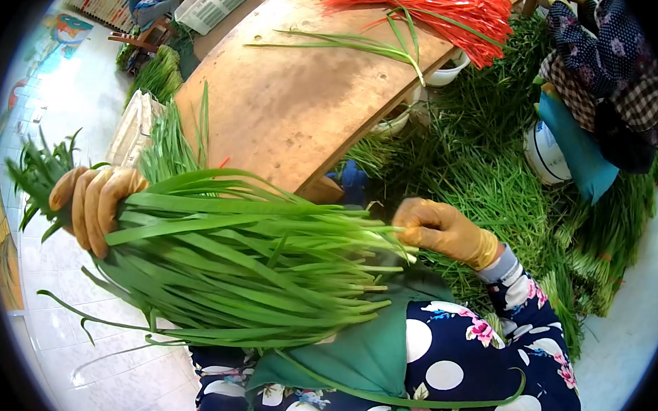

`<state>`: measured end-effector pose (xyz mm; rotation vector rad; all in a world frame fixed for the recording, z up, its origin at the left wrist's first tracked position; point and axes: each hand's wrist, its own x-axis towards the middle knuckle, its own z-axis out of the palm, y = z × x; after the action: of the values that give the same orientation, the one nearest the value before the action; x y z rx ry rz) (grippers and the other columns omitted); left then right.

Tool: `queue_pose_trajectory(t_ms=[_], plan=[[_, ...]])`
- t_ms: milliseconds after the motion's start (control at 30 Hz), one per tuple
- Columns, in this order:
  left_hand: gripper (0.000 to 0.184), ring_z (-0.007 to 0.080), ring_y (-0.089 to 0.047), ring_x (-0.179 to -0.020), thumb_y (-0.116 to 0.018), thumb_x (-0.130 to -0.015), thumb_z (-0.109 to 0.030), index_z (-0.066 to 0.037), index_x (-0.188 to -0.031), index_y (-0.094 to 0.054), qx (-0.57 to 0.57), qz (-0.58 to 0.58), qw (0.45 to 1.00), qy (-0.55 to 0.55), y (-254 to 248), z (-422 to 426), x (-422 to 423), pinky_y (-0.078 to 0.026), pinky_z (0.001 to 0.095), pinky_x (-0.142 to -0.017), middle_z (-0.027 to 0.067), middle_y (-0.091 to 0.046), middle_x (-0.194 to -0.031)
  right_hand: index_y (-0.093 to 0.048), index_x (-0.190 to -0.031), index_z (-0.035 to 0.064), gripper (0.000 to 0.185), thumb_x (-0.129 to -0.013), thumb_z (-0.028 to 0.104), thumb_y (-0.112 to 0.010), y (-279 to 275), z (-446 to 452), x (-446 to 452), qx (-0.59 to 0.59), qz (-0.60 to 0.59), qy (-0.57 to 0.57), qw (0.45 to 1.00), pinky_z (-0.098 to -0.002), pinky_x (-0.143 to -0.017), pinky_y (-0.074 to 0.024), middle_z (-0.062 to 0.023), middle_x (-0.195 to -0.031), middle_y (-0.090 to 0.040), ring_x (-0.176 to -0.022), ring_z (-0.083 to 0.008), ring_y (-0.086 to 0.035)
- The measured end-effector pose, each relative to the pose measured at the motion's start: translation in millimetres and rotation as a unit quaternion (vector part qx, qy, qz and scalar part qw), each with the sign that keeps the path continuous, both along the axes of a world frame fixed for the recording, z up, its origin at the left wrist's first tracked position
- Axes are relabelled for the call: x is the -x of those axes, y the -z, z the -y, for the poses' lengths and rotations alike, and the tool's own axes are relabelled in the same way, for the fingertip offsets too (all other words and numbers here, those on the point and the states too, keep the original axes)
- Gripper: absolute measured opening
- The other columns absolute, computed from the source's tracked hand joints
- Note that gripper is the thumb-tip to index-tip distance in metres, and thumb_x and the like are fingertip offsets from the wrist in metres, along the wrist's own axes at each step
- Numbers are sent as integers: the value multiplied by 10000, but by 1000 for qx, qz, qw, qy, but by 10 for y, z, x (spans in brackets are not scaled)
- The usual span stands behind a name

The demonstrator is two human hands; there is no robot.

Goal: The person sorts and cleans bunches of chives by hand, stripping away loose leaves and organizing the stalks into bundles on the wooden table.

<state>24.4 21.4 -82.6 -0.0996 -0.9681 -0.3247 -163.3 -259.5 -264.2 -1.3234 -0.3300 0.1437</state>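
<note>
By a wooden table (298, 92), left hand (100, 202) curled round green leaves (222, 256) (right hand (441, 230) pinched on stem ends (403, 248))

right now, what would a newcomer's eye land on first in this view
Likely the big bunch of green leaves at the front, with the gloved left hand around its leafy end and the right hand at its pale stem ends. Then the bright red strips on the wooden table's far end.
</note>
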Motion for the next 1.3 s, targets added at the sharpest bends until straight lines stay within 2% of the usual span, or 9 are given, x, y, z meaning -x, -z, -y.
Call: queue_pose_trajectory(t_ms=[300, 433, 500, 567, 700, 900, 1000, 1067, 1300], plan=[[217, 98, -532, -535, -493, -968, -151, 46, -1059, -502, -65, -55, 996, -36, 31, 93, 72, -422, 226, -554, 0, -545, -642, -637, -869, 10, 314, -974, 272, -499, 1015, 385, 285, -123, -210, -36, 969, -314, -738, -479, -66, -790, -629, -758, -175, -595], [327, 41, -421, -570, -478, -985, -232, 48, -1150, -509, -176, -44, 983, -27, -66, -104, -117, -372, 220, -603, -62, -430, -644, -678, -879, -29, 400, -963, 330, -524, 819, 514, 131, 576, -129, 110, 800, -335, -680, -508, -74, -765, -682, -731, -199, -629], [332, 44, -366, -553, -474, -990, -242, 42, -1157, -517, -222, -109, 969, 0, -93, -15, -153, -332, 227, -578, -72, -378, -634, -681, -934, -31, 429, -979, 355, -500, 250, 496, -243, 156, -194, 131, 960, -335, -728, -506, -82, -836, -700, -788, -192, -638], [367, 51, -326, -559, -467, -992, -224, 54, -1230, -491, -260, -125, 957, 17, -112, 142, -223, -310, 248, -579, -71, -326, -632, -675, -1000, -46, 481, -989, 392, -477, -111, 335, -589, 184, 15, 169, 968, -314, -803, -500, -105, -912, -699, -853, -181, -640], [353, 89, -450, -647, -465, -990, -224, 29, -1229, -522, -343, -90, 929, -102, -84, 213, -601, -408, 266, -675, -31, -426, -704, -507, -1300, -30, 712, -971, 581, -348, -204, -91, -898, -163, -202, -175, 950, -340, -1031, -385, -142, -1277, -569, -1163, -213, -534], [416, 204, -593, -1009, -566, -934, -145, -28, -1318, -458, -578, 77, 656, -479, 245, 194, -1397, -490, 320, -928, 142, -571, -1209, -231, -1493, 92, 844, -908, 694, -324, -399, 268, -688, -232, -205, -189, 932, -486, -993, -438, -149, -1462, -372, -1254, -275, -478], [340, 214, -635, -995, -531, -955, -237, -10, -1205, -571, -509, 317, 315, -736, 447, 409, -1704, -511, 303, -868, 149, -653, -1082, -225, -1492, 93, 779, -928, 589, -431, -500, 412, -615, -217, -205, -134, 945, -490, -940, -485, -163, -1439, -401, -1195, -327, -532], [349, 249, -667, -868, -649, -886, -201, 9, -1151, -563, -608, -187, 690, -344, 393, 733, -1845, -554, 359, -805, 150, -668, -1014, -214, -1488, 67, 773, -918, 471, -547, -573, 425, -615, -231, -222, -112, 941, -484, -939, -491, -172, -1427, -412, -1193, -341, -534], [417, 222, -654, -839, -651, -880, -371, -7, -1081, -615, -720, -139, 578, -359, 1029, 670, -2514, -542, 331, -792, 115, -673, -997, -194, -1491, 70, 772, -903, 354, -606, -418, 430, -483, -271, -239, 1, 932, -458, -917, -499, -198, -1462, -338, -1173, -369, -536]])
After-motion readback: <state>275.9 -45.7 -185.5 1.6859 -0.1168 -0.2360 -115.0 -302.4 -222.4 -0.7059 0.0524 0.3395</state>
